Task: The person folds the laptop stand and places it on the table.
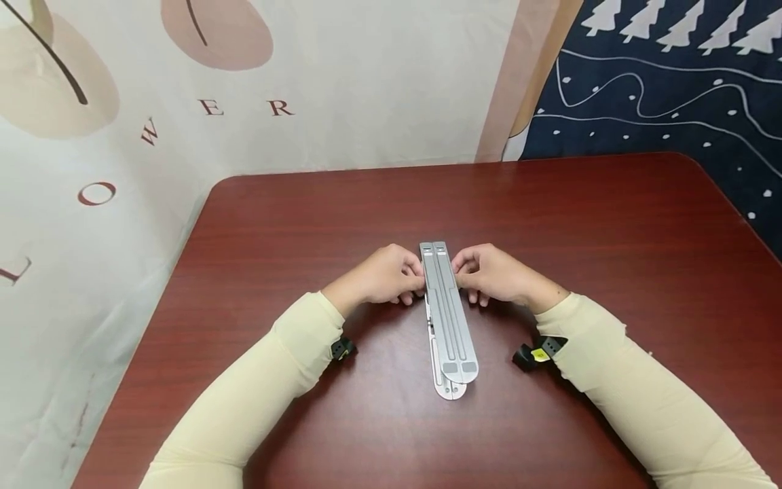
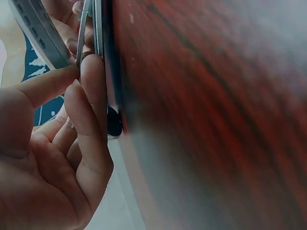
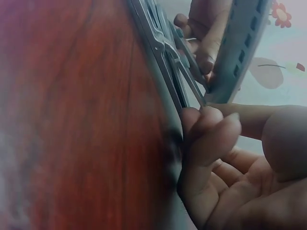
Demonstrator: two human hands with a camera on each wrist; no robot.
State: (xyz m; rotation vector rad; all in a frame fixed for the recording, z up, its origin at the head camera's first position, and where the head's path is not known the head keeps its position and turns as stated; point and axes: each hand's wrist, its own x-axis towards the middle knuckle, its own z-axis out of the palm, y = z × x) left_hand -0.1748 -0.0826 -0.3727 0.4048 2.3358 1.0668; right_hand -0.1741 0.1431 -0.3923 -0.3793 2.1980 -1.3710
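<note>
A silver folding laptop stand (image 1: 449, 312) lies lengthwise on the table, its two long bars side by side and its rounded ends toward me. Its upper bars sit slightly raised over the lower frame at the near end. My left hand (image 1: 391, 275) pinches the left edge near the far end, thumb and fingers bent. On the opposite edge, my right hand (image 1: 491, 275) pinches at about the same height. In the right wrist view, a slotted bar (image 3: 240, 48) angles away from the lower frame (image 3: 163, 52), with thin struts between them. Fingertips partly hide the gripped edges.
The reddish-brown wooden table (image 1: 293, 224) extends around the stand on all sides. Behind it hang a pale printed cloth (image 1: 379, 81) and a dark blue cloth (image 1: 647, 95) with white trees. A black wrist device (image 1: 537, 353) sits under the right sleeve, another (image 1: 343, 348) under the left.
</note>
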